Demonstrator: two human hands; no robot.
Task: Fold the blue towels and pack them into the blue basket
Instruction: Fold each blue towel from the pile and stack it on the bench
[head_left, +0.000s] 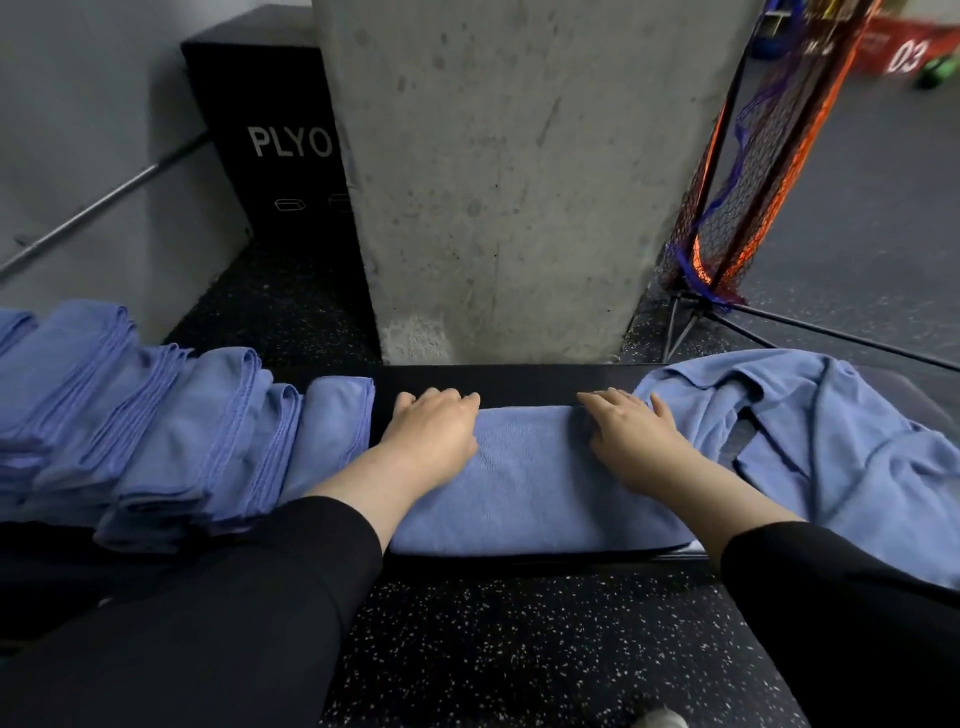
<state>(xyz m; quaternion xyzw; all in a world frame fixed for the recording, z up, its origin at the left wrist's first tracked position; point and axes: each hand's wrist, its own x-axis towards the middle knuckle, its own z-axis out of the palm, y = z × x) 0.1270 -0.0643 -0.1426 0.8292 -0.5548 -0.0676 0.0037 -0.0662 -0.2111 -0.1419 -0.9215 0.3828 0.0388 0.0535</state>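
A: What is closest to the camera?

B: A speckled black floor (519, 649) and two black sleeves (249, 597), one at each lower corner. The forearms reach forward onto a dark bench (519, 376).

A: And the hands?

B: The left hand (434, 428) lies palm down on the far left end of a folded blue towel (524, 483), its fingers curled over the towel's far edge. Whether they grip the cloth I cannot tell. The right hand (631, 431) lies on the far right end, fingers spread and fairly straight, pressing the cloth flat.

A: Where is that towel?

B: In the middle of the bench, lying across it between the two arms, a smooth oblong.

A: Other towels?

B: To the left, a row of folded towels (171, 436) leaning one on another, the nearest one just beside the left hand. To the right, a crumpled loose towel (831, 436), touching the right hand's little finger side.

A: Behind the bench?

B: A concrete pillar (519, 171) straight ahead. Left of it a black box (280, 156) marked PLYO, and a rail on the grey wall. Right of it a netted frame (748, 171) with orange and blue cords. I see no basket
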